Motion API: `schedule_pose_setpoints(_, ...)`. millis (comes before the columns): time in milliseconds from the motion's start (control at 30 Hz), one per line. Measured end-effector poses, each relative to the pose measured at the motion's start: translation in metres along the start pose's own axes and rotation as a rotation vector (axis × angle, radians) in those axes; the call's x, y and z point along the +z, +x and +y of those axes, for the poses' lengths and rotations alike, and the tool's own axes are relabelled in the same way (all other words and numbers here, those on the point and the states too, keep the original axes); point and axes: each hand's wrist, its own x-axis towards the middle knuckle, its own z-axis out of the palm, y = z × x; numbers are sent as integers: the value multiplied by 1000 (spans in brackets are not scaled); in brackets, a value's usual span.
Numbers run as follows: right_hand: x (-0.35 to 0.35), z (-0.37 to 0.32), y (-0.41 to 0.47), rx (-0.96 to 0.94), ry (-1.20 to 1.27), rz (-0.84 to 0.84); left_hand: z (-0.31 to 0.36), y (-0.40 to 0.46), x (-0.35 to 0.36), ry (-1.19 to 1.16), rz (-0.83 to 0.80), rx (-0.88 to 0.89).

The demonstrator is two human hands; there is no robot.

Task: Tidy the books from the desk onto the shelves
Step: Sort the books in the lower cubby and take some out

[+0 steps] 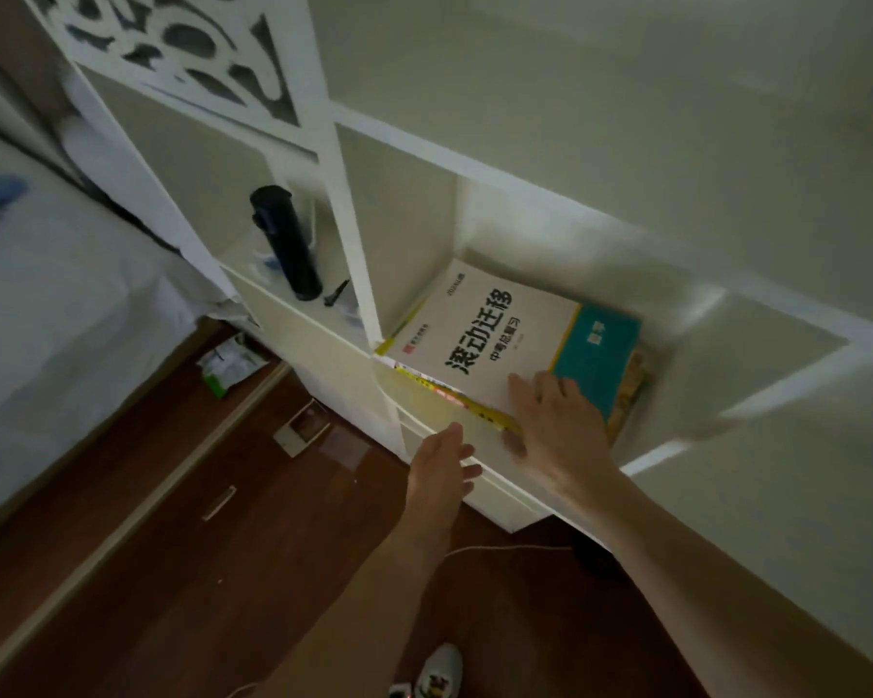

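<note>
- Stack of books (500,345) lay flat in the lower right cubby of the white shelf unit (414,148), white-covered workbook on top with large black characters, a teal book (601,355) beside or partly under it at the right, yellow-edged covers showing beneath along the near edge.
- Right hand (555,425) rested on the near corner of the top book, fingers fairly straight and spread over the cover, thumb down at the stack's near edge. Grip not closed round anything; it looked like a flat press, probably to seat or square the stack against the cubby wall.
- Left hand (442,466) hovered just near of the shelf's front edge, fingers loosely extended, holding nothing. Likely ready to steady or nudge the stack's near-left side.
- Books lay horizontal, not upright; the stack nearly filled the cubby floor, near edge about flush with the shelf lip.
- Cubby to the left held a dark cylindrical flask (286,244), upright, with small dark and blue items at its base, too blurred to name.
- Carved white fretwork panel (182,47) at the top far left of the unit.
- Dark red-brown wood surface (172,571) below, with a drawer pull, a green-and-white packet (225,365) and a small pale box (303,428) on it. Pale bedding (46,319) at the left. Dim light, plain pale wall at the right.
</note>
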Motion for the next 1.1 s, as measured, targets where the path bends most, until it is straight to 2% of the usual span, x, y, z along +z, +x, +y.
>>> schedule_pose_setpoints(133,-15,22,18,-19,-82,199,5,10,4,-51,-33,-46)
schedule_pose_setpoints(300,-21,1,39,-22,-68,20,15,10,15,-111,-87,53)
schedule_pose_setpoints(367,-21,-2,40,-51,-75,5,20,9,18,-86,-86,70)
schedule_pose_setpoints(467,-34,8,39,-90,-104,221,27,7,17,-50,-18,84)
schedule_pose_setpoints(533,-46,10,29,-154,-123,374,39,1,23,-196,-131,66)
schedule_pose_setpoints(600,-56,-3,4,-211,-97,407,52,-9,37,-290,-259,84)
schedule_pose_setpoints(667,-62,-17,-25,-241,-15,345,55,-14,51,-341,-186,143)
schedule_pose_setpoints(733,-72,-17,-38,-221,131,129,51,-21,47,-354,-81,165)
schedule_pose_setpoints(800,-85,1,-35,-146,333,-106,48,-34,29,-336,-109,182)
schedule_pose_setpoints(833,-89,13,-32,-93,404,-161,50,-43,18,-320,-156,207)
schedule_pose_setpoints(933,-107,38,-35,179,618,-1,66,-83,-16,-182,-265,263)
schedule_pose_setpoints(1000,-124,36,-47,396,985,-75,74,-112,-37,-103,-355,260)
schedule_pose_setpoints(1100,-141,25,-84,549,1688,-402,69,-150,-59,-33,-446,166)
